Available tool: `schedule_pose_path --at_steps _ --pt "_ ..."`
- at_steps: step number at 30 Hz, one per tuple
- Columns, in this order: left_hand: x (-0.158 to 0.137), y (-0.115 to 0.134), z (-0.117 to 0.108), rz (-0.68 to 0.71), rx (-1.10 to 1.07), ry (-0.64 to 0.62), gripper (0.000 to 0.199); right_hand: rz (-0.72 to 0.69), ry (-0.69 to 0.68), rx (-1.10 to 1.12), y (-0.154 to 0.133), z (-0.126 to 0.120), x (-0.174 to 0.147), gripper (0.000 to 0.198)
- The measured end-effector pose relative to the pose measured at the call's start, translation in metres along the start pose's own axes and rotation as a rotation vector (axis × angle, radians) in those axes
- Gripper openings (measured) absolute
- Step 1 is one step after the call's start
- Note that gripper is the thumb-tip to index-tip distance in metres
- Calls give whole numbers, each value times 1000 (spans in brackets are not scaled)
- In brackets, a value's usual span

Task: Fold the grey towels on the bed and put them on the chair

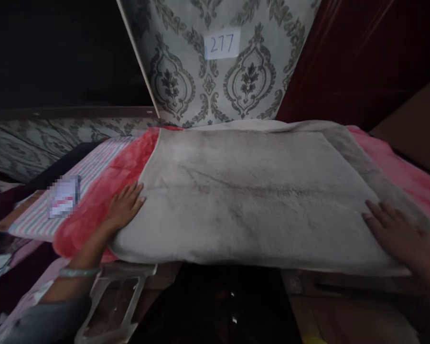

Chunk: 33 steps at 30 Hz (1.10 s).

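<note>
Evidently soft and limp, the grey blanket (251,210) lay spread before the person, overlapping a red plush cloth (107,179) at its left. It looked light for its width, likely to crease under a push, and best held by its side edges. The left hand (126,204) lay open at the left edge, the right hand (397,231) open near the right; neither gripped anything. Whatever supported the cloths was mostly hidden, the right forearm was dim and cut off, and a small item (63,197) at left was pixelated.

Right hand (397,231) blurred, black screen (60,52) cut off, white item (63,197) pixelated
</note>
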<state>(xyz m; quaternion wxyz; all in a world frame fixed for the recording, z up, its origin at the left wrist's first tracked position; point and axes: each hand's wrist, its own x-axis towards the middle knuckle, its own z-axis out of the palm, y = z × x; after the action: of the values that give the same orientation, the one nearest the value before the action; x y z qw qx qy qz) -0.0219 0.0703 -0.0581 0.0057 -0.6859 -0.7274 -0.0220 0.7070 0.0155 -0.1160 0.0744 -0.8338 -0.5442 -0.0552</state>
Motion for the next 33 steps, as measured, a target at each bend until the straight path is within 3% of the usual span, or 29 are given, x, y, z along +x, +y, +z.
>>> schedule_pose_path --at_steps 3,5,7,8,12,14,17,21,25,28,33 --pt "-44 -1 0 -101 -2 85 62 162 -16 91 -2 -19 -35 71" --pt "-61 18 -3 -158 -2 170 61 155 69 120 -32 -32 -56 73" --pt "-74 54 -7 -128 0 253 61 -9 168 185 -82 -39 -80 72" --pt "-79 76 -8 -47 -2 273 60 -149 186 248 -111 -40 -93 68" --pt "-98 164 -2 495 -31 178 60 -676 120 325 -216 -32 -140 55" --pt "-103 180 7 582 -31 180 66 -756 111 284 -236 -27 -153 57" --pt "-106 156 21 494 -20 250 76 -706 149 246 -212 -20 -152 63" --pt "-109 76 30 353 -17 303 83 -532 220 205 -128 -12 -136 69" --pt "-118 15 33 166 -43 329 78 -236 283 185 -60 -6 -130 74" --pt "-120 -4 33 86 -105 350 77 -73 310 259 -35 -1 -130 86" --pt "-117 -8 20 60 -338 290 72 111 363 495 -20 10 -123 108"
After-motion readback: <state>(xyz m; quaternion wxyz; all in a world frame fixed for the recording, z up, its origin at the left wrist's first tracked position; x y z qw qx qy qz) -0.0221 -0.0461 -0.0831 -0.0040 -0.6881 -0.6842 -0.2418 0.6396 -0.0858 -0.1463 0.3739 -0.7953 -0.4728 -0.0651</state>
